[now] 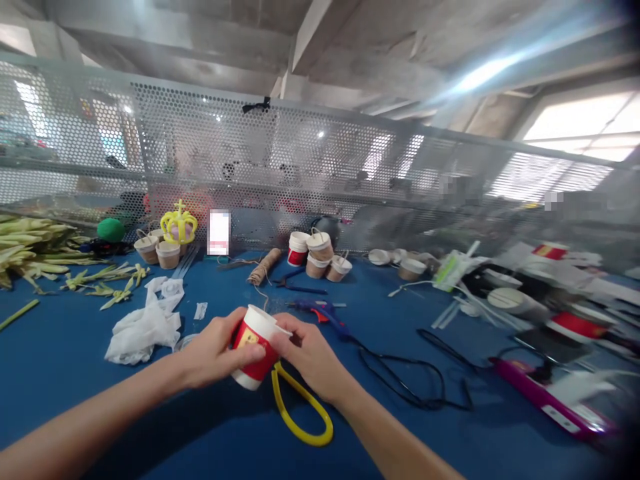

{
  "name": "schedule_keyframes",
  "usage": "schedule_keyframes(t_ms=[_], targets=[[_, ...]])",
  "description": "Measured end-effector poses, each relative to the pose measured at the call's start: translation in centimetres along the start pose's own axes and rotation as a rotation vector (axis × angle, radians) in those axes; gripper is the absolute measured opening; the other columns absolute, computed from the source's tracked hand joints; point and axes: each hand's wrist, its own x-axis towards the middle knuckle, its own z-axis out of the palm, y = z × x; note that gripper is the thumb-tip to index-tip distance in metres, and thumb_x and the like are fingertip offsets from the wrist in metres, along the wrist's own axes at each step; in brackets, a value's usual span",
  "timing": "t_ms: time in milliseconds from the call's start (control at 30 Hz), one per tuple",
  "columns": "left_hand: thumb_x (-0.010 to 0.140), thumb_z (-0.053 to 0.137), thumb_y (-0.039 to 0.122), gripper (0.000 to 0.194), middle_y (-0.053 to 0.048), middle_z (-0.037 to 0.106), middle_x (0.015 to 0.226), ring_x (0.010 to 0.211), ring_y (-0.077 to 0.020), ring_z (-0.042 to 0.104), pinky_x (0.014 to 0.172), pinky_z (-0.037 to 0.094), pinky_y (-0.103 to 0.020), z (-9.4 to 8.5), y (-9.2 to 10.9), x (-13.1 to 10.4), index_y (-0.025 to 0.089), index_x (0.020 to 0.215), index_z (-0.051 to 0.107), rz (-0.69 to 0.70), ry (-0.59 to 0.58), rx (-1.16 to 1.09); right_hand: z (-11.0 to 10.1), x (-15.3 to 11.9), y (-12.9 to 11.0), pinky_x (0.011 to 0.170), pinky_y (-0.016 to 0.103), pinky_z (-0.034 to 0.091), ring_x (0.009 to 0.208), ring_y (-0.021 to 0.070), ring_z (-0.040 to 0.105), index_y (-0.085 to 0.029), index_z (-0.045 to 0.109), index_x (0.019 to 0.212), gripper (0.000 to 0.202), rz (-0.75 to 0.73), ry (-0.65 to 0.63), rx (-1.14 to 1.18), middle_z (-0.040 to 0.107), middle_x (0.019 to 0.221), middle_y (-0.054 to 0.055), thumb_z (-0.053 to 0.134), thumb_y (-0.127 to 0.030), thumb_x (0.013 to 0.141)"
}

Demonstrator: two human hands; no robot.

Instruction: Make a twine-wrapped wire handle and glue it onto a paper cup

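A red and white paper cup [255, 343] is held tilted above the blue table, with a small yellow print on its side. My left hand [223, 350] is wrapped round the cup's left side, its thumb lying across the front. My right hand [307, 350] is closed at the cup's right side, thumb and fingers pinching a whitish edge near the rim. Whether that edge belongs to the cup or is a separate piece I cannot tell. Below the right hand lies a yellow loop-shaped handle [320, 437], its upper end hidden behind the hands.
A blue glue gun [320, 308] with a black cord lies beyond my hands. Behind stand several small cups [317, 267] and a twine roll [264, 267]. Crumpled white plastic [143, 333] lies left; a purple power strip [550, 400] lies right. A perforated metal panel [200, 147] borders the back.
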Motion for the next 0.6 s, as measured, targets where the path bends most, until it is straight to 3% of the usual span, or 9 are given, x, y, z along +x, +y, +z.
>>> schedule_keyframes(t_ms=[133,200,300,400,467,600], targets=[[0.077,0.047,0.041,0.042,-0.008,0.056,0.098,0.084,-0.0178,0.053,0.072,0.043,-0.029,-0.9,0.8,0.2,0.015,0.110,0.041,0.078,0.084,0.049,-0.2,0.0,0.3,0.054,0.024,0.035,0.057,0.0107,0.044,-0.014,0.052,0.067,0.044,0.110,-0.108,0.107,0.048,0.062,-0.001,0.052,-0.057,0.069],[0.073,0.055,0.038,0.042,-0.010,0.052,0.109,0.094,-0.0188,0.050,0.080,0.041,-0.030,-1.3,1.3,0.3,0.016,0.109,0.045,0.159,0.090,0.114,-0.1,0.0,0.6,0.051,0.023,0.033,0.053,0.0089,0.041,-0.014,0.050,0.066,0.045,0.158,-0.132,0.138,0.045,0.057,-0.003,0.053,-0.058,0.067],[0.073,0.055,0.037,0.025,-0.006,0.058,0.092,0.084,-0.0162,0.052,0.075,0.041,-0.025,-1.4,1.9,0.4,0.014,0.083,0.057,0.181,0.014,0.147,0.1,0.1,0.7,0.056,0.023,0.037,0.059,0.0106,0.047,-0.015,0.050,0.074,0.041,0.157,-0.049,0.185,0.052,0.064,-0.001,0.057,-0.055,0.066],[0.080,0.044,0.039,0.031,0.001,0.053,0.063,0.061,-0.0104,0.046,0.057,0.037,-0.020,-1.2,1.8,0.7,0.013,0.067,0.054,0.084,-0.004,0.107,0.4,0.4,0.6,0.070,0.028,0.043,0.077,0.0151,0.055,-0.018,0.049,0.095,0.041,0.149,0.068,0.311,0.058,0.083,0.003,0.057,-0.049,0.070],[0.081,0.038,0.040,0.036,0.003,0.045,0.056,0.055,-0.0085,0.039,0.051,0.033,-0.019,-1.1,1.7,0.9,0.013,0.060,0.050,0.043,0.044,0.077,0.6,0.5,0.4,0.071,0.029,0.044,0.080,0.0164,0.056,-0.018,0.048,0.099,0.041,0.170,0.080,0.393,0.059,0.088,0.004,0.052,-0.050,0.074],[0.082,0.036,0.039,0.035,0.005,0.041,0.054,0.053,-0.0080,0.036,0.051,0.033,-0.019,-1.3,2.0,0.7,0.014,0.060,0.047,0.002,0.214,-0.036,1.0,0.2,-0.1,0.061,0.031,0.048,0.071,0.0164,0.058,-0.016,0.045,0.103,0.046,0.224,-0.047,0.443,0.058,0.090,0.007,0.050,-0.052,0.074]])
